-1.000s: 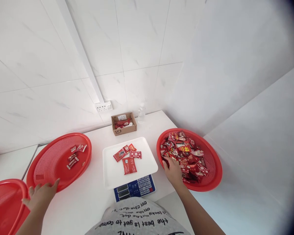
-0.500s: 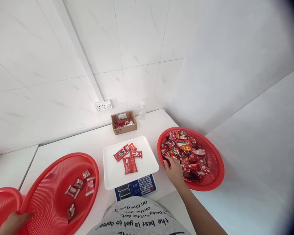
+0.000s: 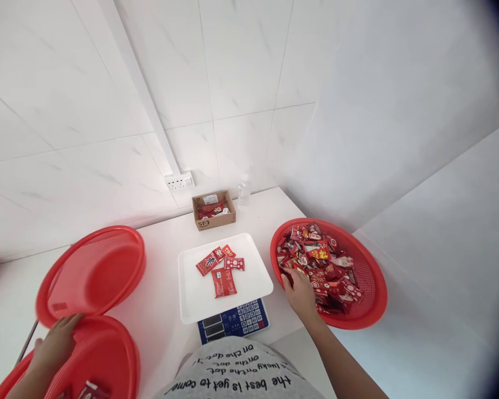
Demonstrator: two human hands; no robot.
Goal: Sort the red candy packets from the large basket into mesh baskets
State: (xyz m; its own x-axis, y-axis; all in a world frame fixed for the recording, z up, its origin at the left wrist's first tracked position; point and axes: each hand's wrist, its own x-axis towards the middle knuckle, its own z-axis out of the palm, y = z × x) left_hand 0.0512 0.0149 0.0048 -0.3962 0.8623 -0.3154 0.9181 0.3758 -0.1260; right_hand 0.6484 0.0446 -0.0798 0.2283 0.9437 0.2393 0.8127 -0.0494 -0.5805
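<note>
My left hand reaches over the near rim of an upper red plastic basket, where it meets a lower red basket. Its fingers are bent over the rims; which it grips is hard to tell. Red snack packets lie in the lower basket, cut off by the frame. My right hand lies over the left edge of the right-hand red basket, heaped with red snack packets. Its fingers and thumb are curled at the packets; whatever lies between them is hidden.
Between the baskets, a white tray on a blue-panelled scale carries several red packets. Behind it stand a cardboard box with red packets and a clear bottle, near a wall socket.
The left baskets have shifted: one now sits farther back without packets showing, the other is close to me. My left hand moved right and up. My right hand stays at its basket.
</note>
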